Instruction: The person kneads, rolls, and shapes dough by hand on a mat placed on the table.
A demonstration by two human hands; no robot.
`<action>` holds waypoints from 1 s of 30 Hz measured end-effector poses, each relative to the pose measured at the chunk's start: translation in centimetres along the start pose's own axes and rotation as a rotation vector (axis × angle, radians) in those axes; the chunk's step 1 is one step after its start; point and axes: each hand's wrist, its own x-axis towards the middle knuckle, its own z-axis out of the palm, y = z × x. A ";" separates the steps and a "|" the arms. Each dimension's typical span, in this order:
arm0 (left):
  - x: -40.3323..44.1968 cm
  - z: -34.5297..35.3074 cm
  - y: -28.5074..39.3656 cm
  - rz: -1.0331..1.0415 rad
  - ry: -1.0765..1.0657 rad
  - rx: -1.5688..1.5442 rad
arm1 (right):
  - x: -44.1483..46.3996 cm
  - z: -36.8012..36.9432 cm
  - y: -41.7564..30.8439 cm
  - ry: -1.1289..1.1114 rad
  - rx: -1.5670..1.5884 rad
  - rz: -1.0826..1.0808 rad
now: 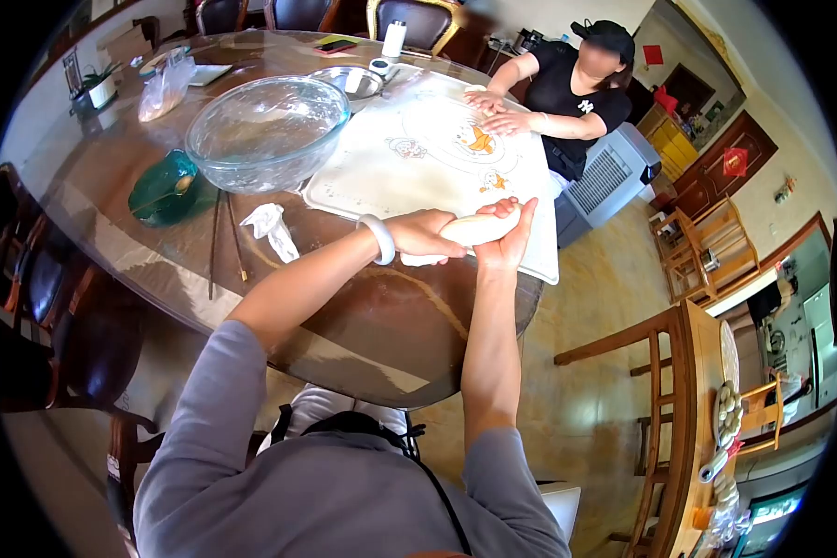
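A long roll of white dough point(480, 229) is held off the table's near right side. My left hand point(428, 234), with a pale bangle at the wrist, is closed around the dough's left end. My right hand point(506, 245) cups its right end from below, palm up and fingers curled. Under my left hand shows a second white piece point(424, 259); I cannot tell whether it is dough. Just beyond both hands lies a white mat point(391, 181) with orange cartoon prints.
A large glass bowl point(268, 177), a green dish point(151, 203), chopsticks point(216, 249) and a crumpled tissue point(270, 229) stand left of the mat. Across the table, a co-worker point(567, 102) presses both hands on the mat. A metal bowl point(346, 80) sits behind.
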 end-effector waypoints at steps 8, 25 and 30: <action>-0.2 0.3 0.7 -0.035 0.113 0.157 | 0.4 -0.9 -0.4 -0.013 -0.098 -0.065; 2.5 -4.6 -3.5 0.139 0.410 0.962 | 3.0 -4.1 0.4 0.117 -0.771 -0.304; 4.7 -4.2 -3.4 0.097 0.405 0.840 | 4.7 -6.3 1.7 0.202 -1.130 -0.584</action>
